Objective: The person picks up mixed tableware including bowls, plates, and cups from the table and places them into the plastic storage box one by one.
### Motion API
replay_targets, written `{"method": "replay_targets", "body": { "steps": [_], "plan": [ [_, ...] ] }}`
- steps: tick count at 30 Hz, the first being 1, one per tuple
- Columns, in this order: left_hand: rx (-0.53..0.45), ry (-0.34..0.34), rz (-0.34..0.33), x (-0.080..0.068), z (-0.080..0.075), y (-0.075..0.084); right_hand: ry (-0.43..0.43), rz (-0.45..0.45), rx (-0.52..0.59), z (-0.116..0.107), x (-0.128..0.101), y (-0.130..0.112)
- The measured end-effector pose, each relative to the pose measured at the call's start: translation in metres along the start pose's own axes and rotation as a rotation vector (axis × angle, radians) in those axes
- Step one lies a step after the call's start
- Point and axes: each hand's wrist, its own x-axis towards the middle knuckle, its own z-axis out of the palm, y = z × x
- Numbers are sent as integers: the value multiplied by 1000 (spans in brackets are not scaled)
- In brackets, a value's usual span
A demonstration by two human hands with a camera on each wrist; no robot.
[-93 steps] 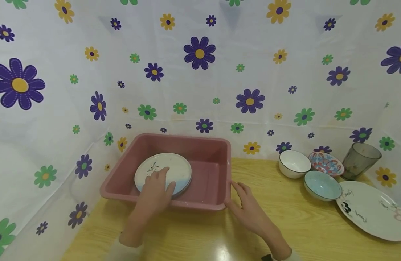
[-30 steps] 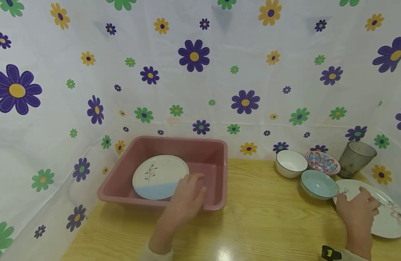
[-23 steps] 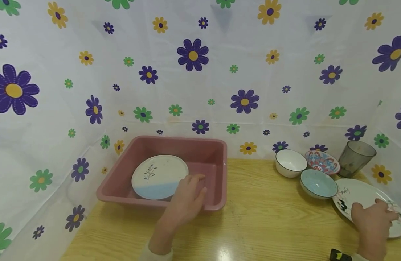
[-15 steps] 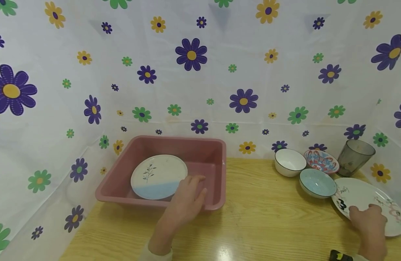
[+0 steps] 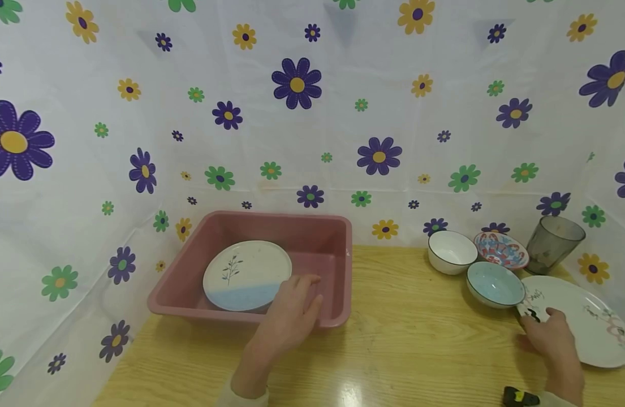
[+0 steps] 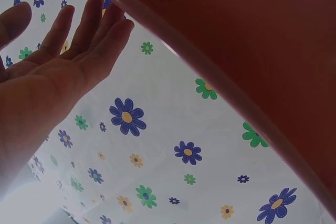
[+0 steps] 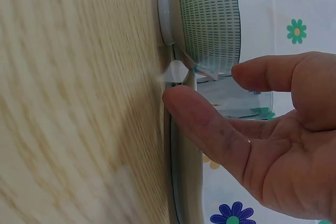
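Note:
A cream plate (image 5: 246, 265) with a blue lower band and a dark sprig lies in the pink basin (image 5: 156, 308). My left hand (image 5: 289, 311) hovers at the basin's near rim, fingers loosely bent and holding nothing; the left wrist view shows that hand (image 6: 68, 61) below the rim's edge. On the right lies an oval white plate (image 5: 592, 333) with floral and written decoration. At its left edge is my right hand (image 5: 551, 339). In the right wrist view, thumb and fingers of the right hand (image 7: 262, 145) are spread apart, the thumb close to the plate's rim.
Behind the oval plate stand a light blue bowl (image 5: 495, 285), a white bowl (image 5: 452, 251), a red and blue patterned bowl (image 5: 500, 251) and a tilted grey glass (image 5: 554, 246). A flowered sheet (image 5: 393, 113) encloses the wooden table (image 5: 409, 328).
My right hand left the basin's side, reached over the oval plate and moved back to its left edge. My left hand shifted right off the cream plate, then stayed at the near rim.

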Motion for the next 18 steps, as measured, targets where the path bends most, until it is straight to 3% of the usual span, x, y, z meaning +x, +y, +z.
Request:
{"method": "replay_targets", "body": {
  "steps": [7, 18],
  "plan": [
    [7, -7, 13, 2, 2, 1, 44, 17, -32, 2, 0, 2],
    [27, 9, 45, 3, 5, 2, 131, 60, 44, -5, -6, 6]
  ]
}}
